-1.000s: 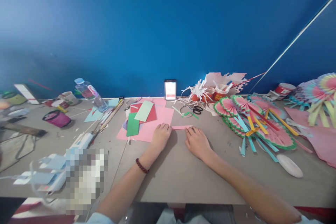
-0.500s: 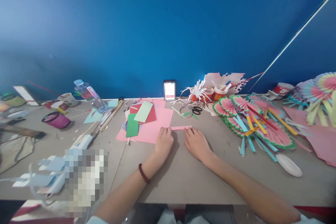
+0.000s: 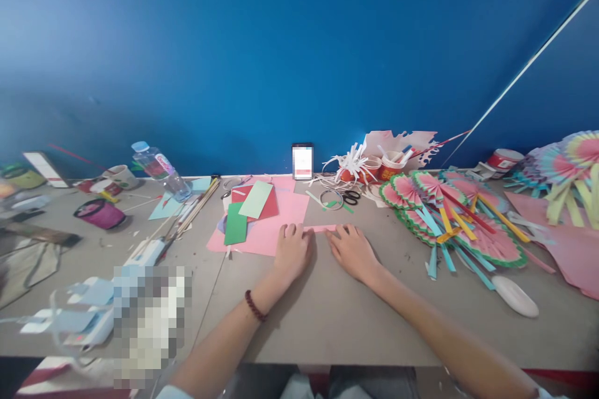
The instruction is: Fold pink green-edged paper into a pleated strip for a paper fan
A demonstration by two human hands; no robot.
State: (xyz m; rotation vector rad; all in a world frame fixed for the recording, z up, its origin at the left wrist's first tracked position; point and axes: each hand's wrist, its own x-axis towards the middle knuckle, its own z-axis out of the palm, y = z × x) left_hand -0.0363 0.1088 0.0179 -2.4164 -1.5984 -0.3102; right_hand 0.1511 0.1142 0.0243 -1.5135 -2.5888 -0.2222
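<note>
My left hand [image 3: 292,250] and my right hand [image 3: 350,249] lie side by side on the grey table [image 3: 327,312], palms down. Their fingertips press on a narrow pink paper strip [image 3: 322,229] between them. The fingers of both hands are bent over the strip's ends. A beaded bracelet [image 3: 254,306] is on my left wrist. Just left of the strip lies a pink paper sheet [image 3: 276,224] with green and red cards [image 3: 248,209] on top.
A stack of pink and green paper fans [image 3: 449,212] with coloured strips lies at the right. Scissors [image 3: 350,197], paper cups [image 3: 379,168] and a phone [image 3: 302,161] stand against the blue wall. A water bottle [image 3: 161,168], sticks [image 3: 191,212] and a purple cup [image 3: 100,212] are at the left.
Both hands slid inward along the pink strip, so the gap between them has narrowed. The rest of the table is unchanged.
</note>
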